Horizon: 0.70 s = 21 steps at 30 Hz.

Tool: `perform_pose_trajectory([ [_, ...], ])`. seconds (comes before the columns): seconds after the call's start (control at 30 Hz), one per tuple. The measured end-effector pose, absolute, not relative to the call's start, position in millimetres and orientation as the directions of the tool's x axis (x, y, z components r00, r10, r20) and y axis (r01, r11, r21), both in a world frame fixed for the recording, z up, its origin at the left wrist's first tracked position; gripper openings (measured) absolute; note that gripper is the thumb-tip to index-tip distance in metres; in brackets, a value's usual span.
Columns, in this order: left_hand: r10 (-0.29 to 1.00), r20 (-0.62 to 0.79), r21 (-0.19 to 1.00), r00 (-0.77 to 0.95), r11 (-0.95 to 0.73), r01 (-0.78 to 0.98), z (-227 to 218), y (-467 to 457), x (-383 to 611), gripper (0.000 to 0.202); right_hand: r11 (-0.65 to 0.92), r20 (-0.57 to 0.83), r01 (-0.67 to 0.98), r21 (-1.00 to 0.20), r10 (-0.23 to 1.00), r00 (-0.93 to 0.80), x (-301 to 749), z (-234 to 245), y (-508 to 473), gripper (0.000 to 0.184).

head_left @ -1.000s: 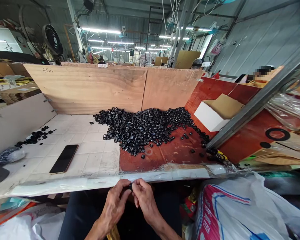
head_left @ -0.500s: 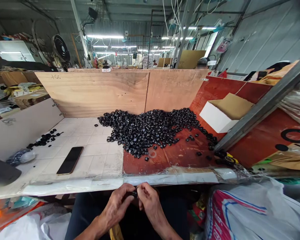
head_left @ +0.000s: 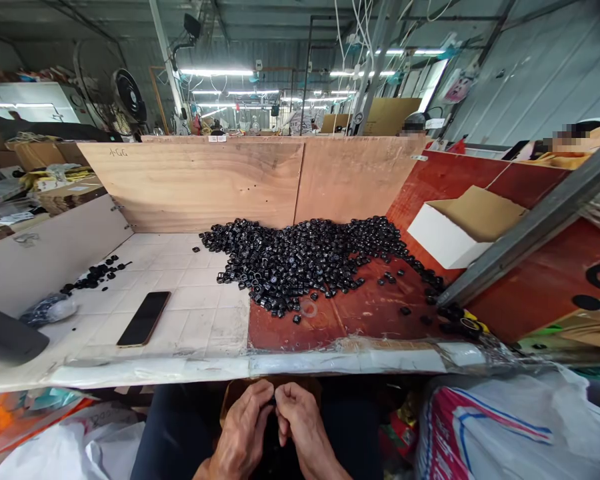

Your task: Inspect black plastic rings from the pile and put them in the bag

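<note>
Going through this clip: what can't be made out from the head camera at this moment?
Head view:
- What the left hand and right hand pinch: hidden by their fingers.
- Exact shape of the small black parts: too small.
- Both forearms: cut off by the bottom edge.

A small black object (head_left: 272,400) pinched between the left hand (head_left: 243,427) and right hand (head_left: 303,423) is nearly hidden by the fingers (head_left: 284,399); the right forearm (head_left: 325,463) runs off the lower edge. The glossy black plastic pieces in the heap (head_left: 300,267) are too small to show their shape. A white woven sack (head_left: 510,433) runs off the lower right corner, and a pixelated blur (head_left: 570,143) masks something at upper right.
</note>
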<state>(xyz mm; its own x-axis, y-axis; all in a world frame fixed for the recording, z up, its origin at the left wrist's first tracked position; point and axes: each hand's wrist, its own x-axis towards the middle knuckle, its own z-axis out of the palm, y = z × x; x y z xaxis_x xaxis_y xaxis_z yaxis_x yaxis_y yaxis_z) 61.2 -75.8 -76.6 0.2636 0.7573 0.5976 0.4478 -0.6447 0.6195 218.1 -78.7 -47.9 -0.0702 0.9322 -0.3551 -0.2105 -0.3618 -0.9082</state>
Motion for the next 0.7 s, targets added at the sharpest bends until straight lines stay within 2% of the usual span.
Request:
perform_pose_trajectory([
  [0.1, 0.64, 0.637, 0.452, 0.429, -0.762, 0.464, -83.3, -77.3, 56.7, 0.051, -0.501, -0.475, -0.337, -0.797, 0.865, -0.162, 219.8, -52.6, -80.6, 0.052],
  [0.17, 0.607, 0.566, 0.444, 0.558, -0.795, 0.414, -71.7, -78.8, 54.7, 0.049, -0.569, -0.542, -0.268, -0.777, 0.822, -0.174, 226.0, -56.6, -83.7, 0.051],
  [0.2, 0.593, 0.501, 0.465, 0.63, -0.799, 0.382, -60.9, -78.1, 53.3, 0.044, -0.554, -0.536, -0.18, -0.813, 0.832, -0.142, 230.7, -57.6, -85.4, 0.05],
  [0.23, 0.578, 0.433, 0.494, 0.692, -0.794, 0.354, -47.8, -75.2, 51.1, 0.037, -0.48, -0.475, -0.066, -0.875, 0.876, -0.084, 236.5, -57.0, -86.6, 0.048],
  [0.3, 0.573, 0.323, 0.537, 0.753, -0.766, 0.352, -19.0, -58.2, 42.0, 0.022, -0.175, -0.17, 0.194, -0.965, 0.984, 0.046, 250.9, -50.4, -84.3, 0.04],
  [0.33, 0.619, 0.335, 0.533, 0.71, -0.746, 0.399, -5.9, -42.1, 34.7, 0.019, 0.009, 0.037, 0.311, -0.95, 0.996, 0.085, 258.7, -44.7, -79.5, 0.033],
  [0.4, 0.797, 0.395, 0.548, 0.457, -0.604, 0.579, 12.3, 6.5, 15.6, 0.019, 0.289, 0.378, 0.488, -0.823, 0.921, 0.091, 273.4, -32.5, -60.3, 0.023],
  [0.47, 0.827, 0.522, 0.48, 0.207, -0.486, 0.731, 17.8, 71.1, -5.2, 0.041, 0.417, 0.553, 0.615, -0.67, 0.832, 0.039, 284.3, -26.1, -29.8, 0.027],
  [0.53, 0.834, 0.551, 0.449, 0.039, -0.335, 0.828, 13.5, 137.9, -21.1, 0.062, 0.427, 0.59, 0.693, -0.581, 0.807, -0.003, 289.7, -30.5, 5.0, 0.047],
  [0.6, 0.894, 0.447, 0.461, -0.036, -0.195, 0.865, 4.6, 191.4, -28.5, 0.066, 0.355, 0.554, 0.741, -0.57, 0.832, 0.027, 290.3, -43.6, 34.9, 0.062],
  [0.7, 0.918, 0.394, 0.452, 0.033, -0.225, 0.863, -10.7, 230.2, -25.1, 0.06, 0.245, 0.473, 0.772, -0.587, 0.878, 0.08, 287.1, -64.1, 58.1, 0.075],
])
